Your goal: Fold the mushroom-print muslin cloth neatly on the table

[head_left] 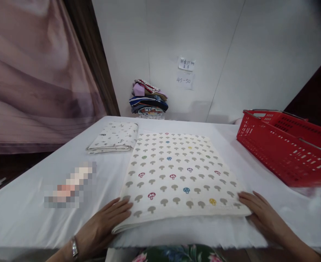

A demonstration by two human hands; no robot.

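A cream cloth (177, 187) printed with grey mushrooms and a few coloured ones lies folded in a wide rectangle in front of me. At its near left corner rests my left hand (108, 216), fingers stretched out over the edge, with a metal bracelet on the wrist. My right hand (260, 211) touches the near right corner, its fingers extended on the fabric; the thumb's underside is hidden. Beyond the cloth's left side, nearly touching it, sits a smaller folded white cloth (117, 134) with small dark prints.
All of this lies on a white-covered table (54, 178). A red plastic basket (283, 149) stands at the right. Behind the far edge rises a stack of folded fabrics (149, 103) against the wall. A pixelated item (70, 187) lies at the left; its kind is obscured.
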